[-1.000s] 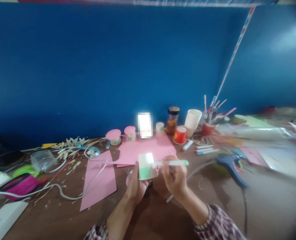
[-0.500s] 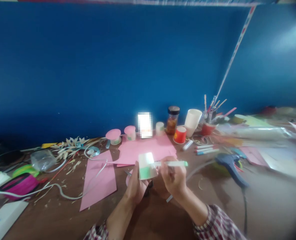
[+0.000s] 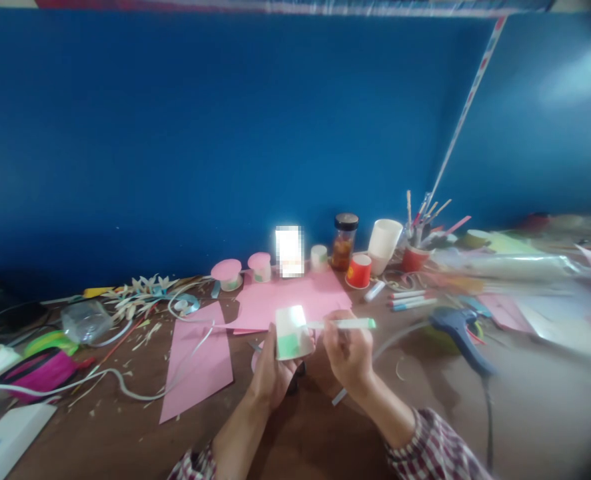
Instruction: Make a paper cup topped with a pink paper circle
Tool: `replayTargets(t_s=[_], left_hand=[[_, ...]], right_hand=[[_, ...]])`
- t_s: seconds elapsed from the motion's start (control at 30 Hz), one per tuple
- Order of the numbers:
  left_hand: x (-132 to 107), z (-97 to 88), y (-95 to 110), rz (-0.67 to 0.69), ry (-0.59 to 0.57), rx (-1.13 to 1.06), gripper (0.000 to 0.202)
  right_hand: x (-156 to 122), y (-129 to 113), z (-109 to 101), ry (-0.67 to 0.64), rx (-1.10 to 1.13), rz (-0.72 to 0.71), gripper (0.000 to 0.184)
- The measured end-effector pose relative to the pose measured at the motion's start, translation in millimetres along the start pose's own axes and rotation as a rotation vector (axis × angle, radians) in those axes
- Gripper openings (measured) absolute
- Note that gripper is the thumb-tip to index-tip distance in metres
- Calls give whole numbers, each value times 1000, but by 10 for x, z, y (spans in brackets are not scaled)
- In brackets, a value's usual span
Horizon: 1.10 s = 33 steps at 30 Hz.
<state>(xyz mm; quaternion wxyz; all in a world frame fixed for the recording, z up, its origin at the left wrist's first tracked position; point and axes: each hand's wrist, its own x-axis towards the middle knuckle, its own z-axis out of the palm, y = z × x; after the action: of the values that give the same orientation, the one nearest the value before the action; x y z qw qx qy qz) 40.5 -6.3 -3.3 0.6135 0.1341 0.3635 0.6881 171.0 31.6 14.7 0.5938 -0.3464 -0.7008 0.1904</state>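
Green-and-white cup [image 3: 290, 337], qty 1, held up over tabletop [image 3: 320, 453], narrower end uppermost in view. L hand [image 3: 269, 377]: grip wrapped round cup from its L side and underneath. R hand [image 3: 349, 350]: grip closed on 1 white marker w/ green end [image 3: 359, 324]; other end at cup's R side, contact can't be confirmed. Rear row: 2 small cups w/ pink discs on top [image 3: 261, 267], 1 small cup w/o disc [image 3: 319, 259], 1 jar w/ black lid [image 3: 344, 245], 1 red cup [image 3: 360, 272], 1 tall white cup [image 3: 384, 241], 1 red holder w/ sticks [image 3: 415, 259]. R side: approx. 3 loose pens [image 3: 415, 303], 1 glue gun [image 3: 458, 325]. L of hands: 1 separate pink sheet [image 3: 199, 360]. Markings: yellow mark on red cup, too blurred to read; blue patches on white block [image 3: 15, 437], lower L, illegible.
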Motion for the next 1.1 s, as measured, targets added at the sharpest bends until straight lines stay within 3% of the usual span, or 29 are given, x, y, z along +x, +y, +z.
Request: replayTargets(t_s=[0.37, 0.57, 0.8, 1.1], left_hand=[[1, -20, 32, -38, 15, 38, 48], [28, 7, 11, 32, -8, -11, 18], [45, -15, -5, -4, -9, 9, 44], [64, -59, -78, 115, -57, 41, 38]], right_hand=[[-55, 61, 55, 85, 264, 212, 9], [-66, 67, 42, 77, 226, 153, 9], [-68, 55, 30, 79, 178, 99, 7], [-45, 8, -13, -49, -63, -53, 12]])
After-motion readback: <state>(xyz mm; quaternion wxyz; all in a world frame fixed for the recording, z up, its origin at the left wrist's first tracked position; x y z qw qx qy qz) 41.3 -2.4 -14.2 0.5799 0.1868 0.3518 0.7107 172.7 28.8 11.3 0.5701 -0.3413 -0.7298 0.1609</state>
